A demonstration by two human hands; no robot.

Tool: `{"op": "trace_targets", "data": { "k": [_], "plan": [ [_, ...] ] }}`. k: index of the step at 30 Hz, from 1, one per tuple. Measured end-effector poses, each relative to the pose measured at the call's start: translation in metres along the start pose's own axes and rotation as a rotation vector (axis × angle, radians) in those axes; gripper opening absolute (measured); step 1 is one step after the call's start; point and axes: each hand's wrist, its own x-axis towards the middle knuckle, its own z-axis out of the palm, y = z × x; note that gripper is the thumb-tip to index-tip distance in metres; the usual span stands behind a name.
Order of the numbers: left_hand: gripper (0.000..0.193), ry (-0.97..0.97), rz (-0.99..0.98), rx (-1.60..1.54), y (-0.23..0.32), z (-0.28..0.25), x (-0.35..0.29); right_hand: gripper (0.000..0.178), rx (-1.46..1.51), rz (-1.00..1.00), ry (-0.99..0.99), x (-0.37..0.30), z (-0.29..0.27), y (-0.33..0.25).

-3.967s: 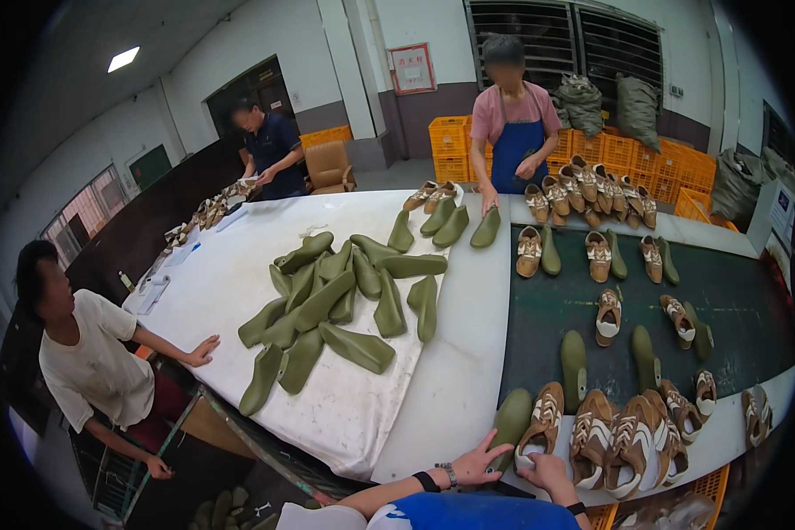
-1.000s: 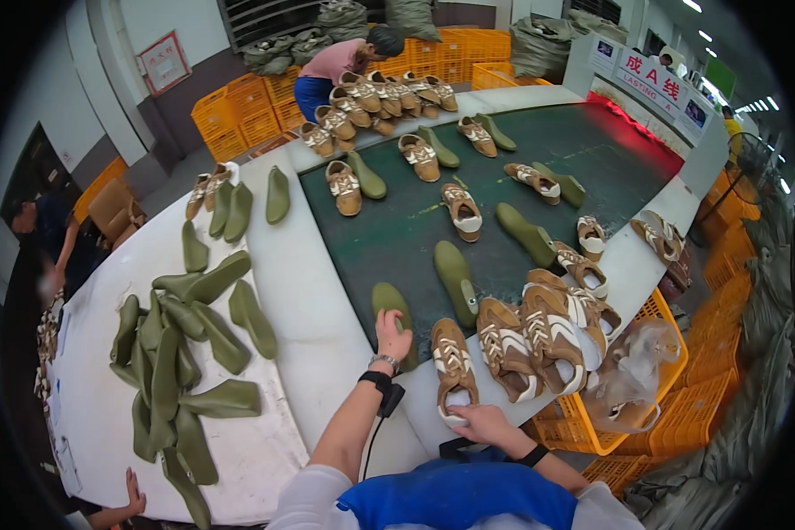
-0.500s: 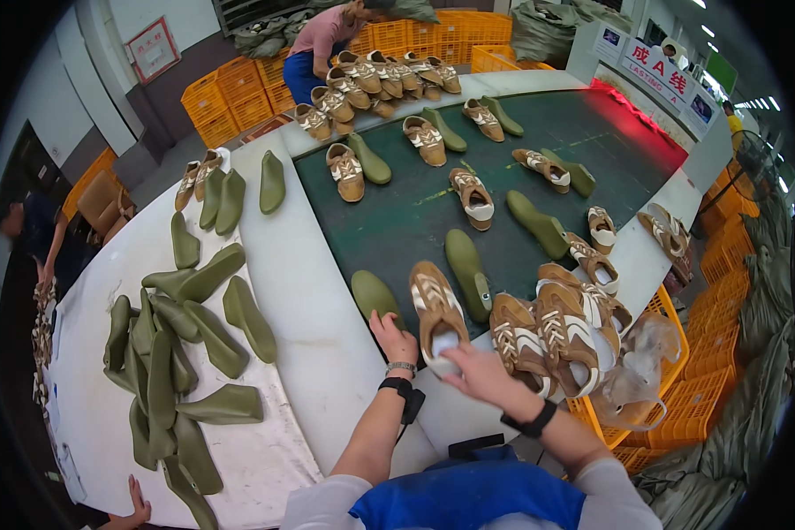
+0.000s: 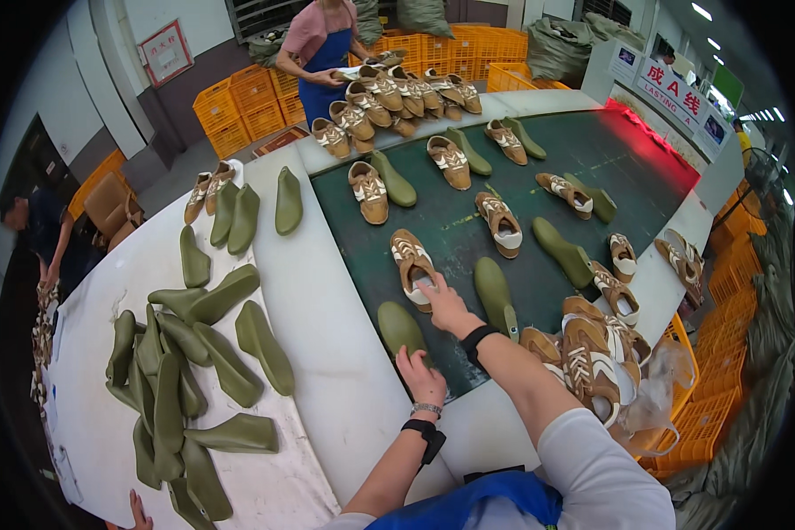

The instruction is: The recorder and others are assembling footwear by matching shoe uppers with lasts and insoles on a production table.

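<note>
On the green conveyor belt point(image 4: 371, 256), my right hand point(image 4: 446, 307) has its fingers at the heel opening of a brown sneaker point(image 4: 410, 256) with white stripes. The sneaker's toe points away from me. My left hand point(image 4: 421, 382) grips the near end of an olive-green shoe last point(image 4: 400, 325) at the belt's left edge, just nearer to me than that sneaker. Another green last point(image 4: 493, 287) lies to the right of my right hand. Brown sneakers point(image 4: 587, 358) are heaped at the belt's near right corner, beside my right forearm.
A pile of green lasts point(image 4: 163, 389) covers part of the white table on the left. Sneakers paired with lasts point(image 4: 393, 181) stand farther along the belt. At the far end, a person in a blue apron point(image 4: 322, 66) handles stacked sneakers. Orange crates point(image 4: 715, 353) line the right.
My right hand has carried the sneaker forward and left, down onto the belt beyond the last. My left hand stays at the last. The far person has straightened up.
</note>
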Motion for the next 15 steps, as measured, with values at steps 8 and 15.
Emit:
{"op": "trace_targets", "data": {
  "k": [8,15],
  "plan": [
    [0.051,-0.243,-0.027,-0.208,-0.025,-0.040,0.011,0.052,0.403,-0.075,-0.160,-0.092,0.043,-0.028],
    [0.064,0.262,0.002,0.584,-0.096,-0.210,0.103,0.070,0.260,0.052,-0.040,-0.130,0.046,-0.056]
  ]
}}
